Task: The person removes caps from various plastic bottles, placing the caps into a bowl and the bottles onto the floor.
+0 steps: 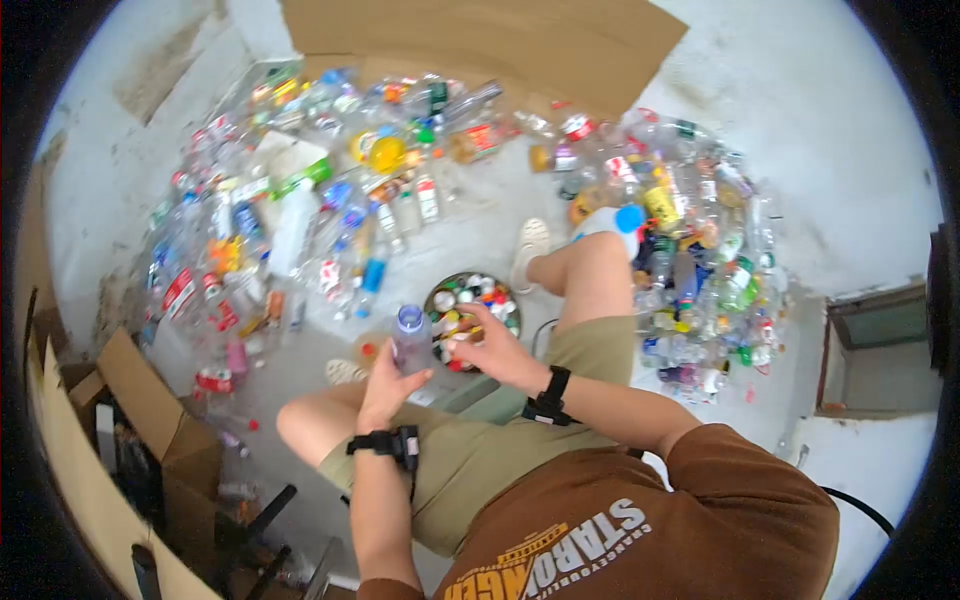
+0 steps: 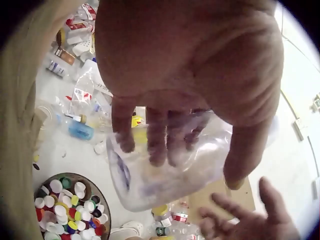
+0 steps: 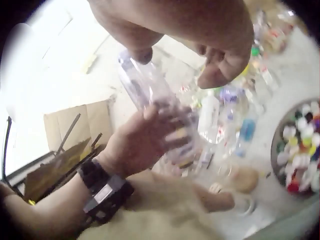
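My left hand (image 1: 385,382) grips a clear plastic bottle (image 1: 411,345) with a bluish-purple top, held upright in front of my lap. In the left wrist view, its fingers and thumb wrap round the see-through bottle (image 2: 175,165). Beside the bottle's top is my right hand (image 1: 498,352), thumb and fingers spread apart with nothing seen between them. The right wrist view has its thumb overlapping the end of the bottle (image 3: 150,82). Just beyond both hands, a round basin (image 1: 517,318) on the floor holds many coloured bottle caps.
Heaps of plastic bottles lie on the floor to the left (image 1: 235,250) and right (image 1: 700,260). A large cardboard sheet (image 1: 480,40) lies at the back. An open cardboard box (image 1: 160,400) stands at my left, and a low wall opening (image 1: 880,350) is at right.
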Tool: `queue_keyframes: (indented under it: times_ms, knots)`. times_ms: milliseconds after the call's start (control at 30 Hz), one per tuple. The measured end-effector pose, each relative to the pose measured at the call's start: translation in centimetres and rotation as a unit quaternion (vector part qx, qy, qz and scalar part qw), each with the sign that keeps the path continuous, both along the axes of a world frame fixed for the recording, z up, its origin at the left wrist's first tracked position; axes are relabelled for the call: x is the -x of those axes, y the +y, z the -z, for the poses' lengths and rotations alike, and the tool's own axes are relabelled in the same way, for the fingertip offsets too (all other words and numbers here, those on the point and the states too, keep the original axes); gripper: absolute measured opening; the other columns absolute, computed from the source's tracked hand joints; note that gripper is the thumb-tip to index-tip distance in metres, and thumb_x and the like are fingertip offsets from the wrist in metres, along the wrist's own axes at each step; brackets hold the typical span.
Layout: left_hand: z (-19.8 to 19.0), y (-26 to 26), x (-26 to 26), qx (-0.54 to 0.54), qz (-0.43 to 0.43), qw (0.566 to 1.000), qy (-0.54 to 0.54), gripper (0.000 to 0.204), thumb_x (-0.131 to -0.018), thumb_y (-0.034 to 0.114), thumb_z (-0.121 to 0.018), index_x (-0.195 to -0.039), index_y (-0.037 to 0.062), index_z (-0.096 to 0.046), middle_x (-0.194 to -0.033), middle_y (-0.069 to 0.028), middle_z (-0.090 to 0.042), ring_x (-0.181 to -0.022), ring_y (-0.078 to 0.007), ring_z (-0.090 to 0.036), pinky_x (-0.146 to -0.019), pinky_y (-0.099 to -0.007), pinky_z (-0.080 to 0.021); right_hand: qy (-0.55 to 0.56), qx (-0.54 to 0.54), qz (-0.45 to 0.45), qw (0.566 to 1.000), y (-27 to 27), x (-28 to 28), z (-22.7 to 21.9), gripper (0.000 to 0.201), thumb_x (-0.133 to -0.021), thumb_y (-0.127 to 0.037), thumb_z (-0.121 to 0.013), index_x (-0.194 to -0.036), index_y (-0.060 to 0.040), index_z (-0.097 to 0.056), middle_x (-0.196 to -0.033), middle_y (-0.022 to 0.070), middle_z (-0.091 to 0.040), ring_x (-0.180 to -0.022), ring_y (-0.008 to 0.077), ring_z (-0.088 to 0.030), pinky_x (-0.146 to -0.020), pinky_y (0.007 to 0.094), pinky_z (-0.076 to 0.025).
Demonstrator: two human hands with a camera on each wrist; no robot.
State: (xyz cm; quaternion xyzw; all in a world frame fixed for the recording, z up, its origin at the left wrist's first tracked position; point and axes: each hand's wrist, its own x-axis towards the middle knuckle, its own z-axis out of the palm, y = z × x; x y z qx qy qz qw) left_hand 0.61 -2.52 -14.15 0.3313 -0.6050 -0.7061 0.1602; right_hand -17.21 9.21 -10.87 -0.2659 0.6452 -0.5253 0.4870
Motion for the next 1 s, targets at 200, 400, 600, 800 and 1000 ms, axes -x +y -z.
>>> queue_keyframes:
  times_ms: [200,400,600,800,1000]
  knots:
    - [-2.2,0.2,0.2,0.021,0.071,0.994,-0.074,0.057,-0.066,0.001,-0.074,-0.119,0.0017,-0.052,-0.106,-0.0073,-0.061,-0.101,-0.0171,-0.056,-0.091,-0.0317,-0.044,0.226,0.054,-0.121,0.965,-1.3,2.9,-4.6,0.052,-0.078,-0.026,-0.073,-0.122,-0.0064,-0.053,-0.092,0.0100,-0.053,-0.073,0.0196,-0.056,-0.068,0.0310,-0.048]
    - [-2.7,0.3,0.6,0.079,0.111,0.983,-0.122,0.060,-0.065,0.002,-0.073,-0.121,0.0016,-0.050,-0.108,-0.0089,-0.060,-0.102,-0.0192,-0.057,-0.092,-0.0311,-0.044,0.277,0.066,-0.162,0.945,-1.5,2.1,-4.3,0.035,-0.076,-0.021,-0.068,-0.105,-0.0051,-0.059,-0.085,0.0115,-0.055,-0.075,0.0252,-0.058,-0.067,0.0344,-0.048]
    - [1.5,-0.2,-0.6,0.212,0.016,0.971,-0.110,0.077,-0.065,0.006,-0.075,-0.134,0.0034,-0.041,-0.127,-0.0152,-0.049,-0.121,-0.0262,-0.045,-0.105,-0.0369,-0.034,0.250,0.079,-0.116,0.958,-1.4,3.6,-4.9,0.035,-0.075,-0.019,-0.070,-0.104,-0.0037,-0.058,-0.087,0.0130,-0.059,-0.077,0.0262,-0.059,-0.068,0.0341,-0.049]
    - [2.7,-1.0,-1.0,0.159,-0.059,0.982,-0.087,0.072,-0.072,0.006,-0.069,-0.137,0.0033,-0.037,-0.130,-0.0175,-0.047,-0.122,-0.0297,-0.045,-0.106,-0.0396,-0.034,0.220,0.034,0.072,0.972,1.0,12.2,-7.6,0.034,-0.077,-0.014,-0.074,-0.107,-0.0034,-0.060,-0.082,0.0056,-0.060,-0.071,0.0110,-0.059,-0.064,0.0265,-0.050]
    - [2.7,-0.7,-1.0,0.105,0.002,0.983,-0.153,0.061,-0.080,0.006,-0.064,-0.135,0.0015,-0.038,-0.126,-0.0164,-0.050,-0.117,-0.0272,-0.049,-0.102,-0.0386,-0.038,0.193,0.092,0.317,0.924,8.3,21.2,-12.1,0.031,-0.083,-0.011,-0.069,-0.112,-0.0034,-0.058,-0.082,0.0030,-0.059,-0.071,0.0100,-0.057,-0.060,0.0254,-0.048]
